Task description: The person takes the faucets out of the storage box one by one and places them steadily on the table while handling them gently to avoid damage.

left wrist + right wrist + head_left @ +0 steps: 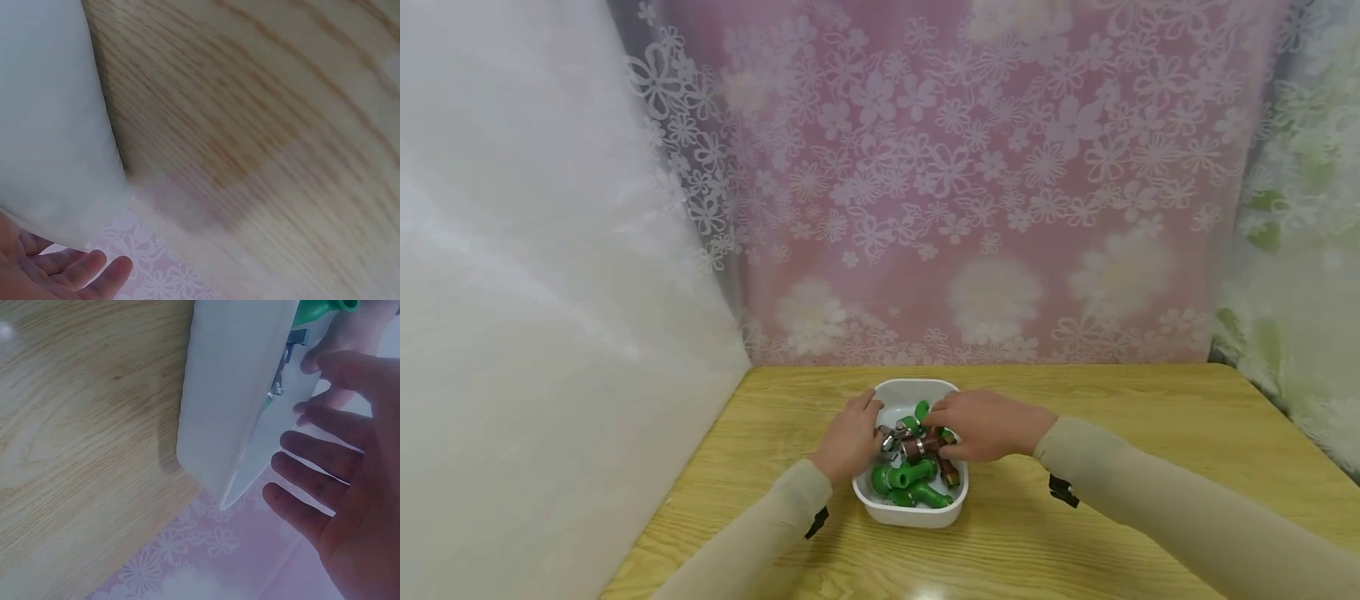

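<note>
Behind, floral curtain (970, 167); fittings (917, 472) crowd white tub (912, 517) between hands (847, 437) (988, 425).

the basin (913, 517) is plain white; the elbow fittings (929, 495) are green, another fitting (914, 450) reddish brown, a metal part (888, 442) silvery. the bench (1037, 542) is yellow-tan with streaky wood grain; the sleeves (1127, 479) beige; the back curtain (955, 200) pink, white-flowered.
</note>
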The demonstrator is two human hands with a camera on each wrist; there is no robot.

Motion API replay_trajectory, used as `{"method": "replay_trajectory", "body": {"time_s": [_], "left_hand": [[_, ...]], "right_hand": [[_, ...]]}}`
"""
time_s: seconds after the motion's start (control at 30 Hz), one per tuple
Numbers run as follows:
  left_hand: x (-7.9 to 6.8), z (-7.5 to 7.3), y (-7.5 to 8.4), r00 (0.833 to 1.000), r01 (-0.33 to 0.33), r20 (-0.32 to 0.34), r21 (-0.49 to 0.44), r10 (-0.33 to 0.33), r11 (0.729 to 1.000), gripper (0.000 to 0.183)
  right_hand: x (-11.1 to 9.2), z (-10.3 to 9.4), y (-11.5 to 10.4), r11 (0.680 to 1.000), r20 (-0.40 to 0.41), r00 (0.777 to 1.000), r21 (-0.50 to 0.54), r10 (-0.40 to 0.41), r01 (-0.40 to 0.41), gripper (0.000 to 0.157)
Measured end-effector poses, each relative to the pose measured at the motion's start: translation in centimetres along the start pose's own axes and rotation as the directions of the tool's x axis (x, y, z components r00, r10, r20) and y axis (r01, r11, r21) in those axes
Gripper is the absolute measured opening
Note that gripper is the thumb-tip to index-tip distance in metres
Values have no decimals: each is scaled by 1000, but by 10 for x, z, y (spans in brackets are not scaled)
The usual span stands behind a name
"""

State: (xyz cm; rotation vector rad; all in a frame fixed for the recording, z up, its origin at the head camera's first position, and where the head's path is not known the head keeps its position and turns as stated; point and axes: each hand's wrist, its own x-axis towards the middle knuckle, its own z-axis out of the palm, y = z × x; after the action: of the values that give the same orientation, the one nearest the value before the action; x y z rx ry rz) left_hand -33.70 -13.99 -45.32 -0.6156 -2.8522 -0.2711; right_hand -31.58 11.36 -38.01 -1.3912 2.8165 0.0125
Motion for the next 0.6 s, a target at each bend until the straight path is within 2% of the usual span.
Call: {"method": "replay_trajectory", "body": {"time_s": [0.17,0.4,0.6], "left_hand": [[1,-1,1,1000,2,7,31,-2,1000,42],[2,5,-2,1000,4,11,41,-5,999,41],[1,4,-1,1000,5,12,54,-5,999,40]], "right_hand": [[13,4,0,1000,45,999,7,20,-20,43],[29,12,1,998,92,995,62,-23,18,34],[38,14,-3,998,182,983,53,21,-31,42]]}}
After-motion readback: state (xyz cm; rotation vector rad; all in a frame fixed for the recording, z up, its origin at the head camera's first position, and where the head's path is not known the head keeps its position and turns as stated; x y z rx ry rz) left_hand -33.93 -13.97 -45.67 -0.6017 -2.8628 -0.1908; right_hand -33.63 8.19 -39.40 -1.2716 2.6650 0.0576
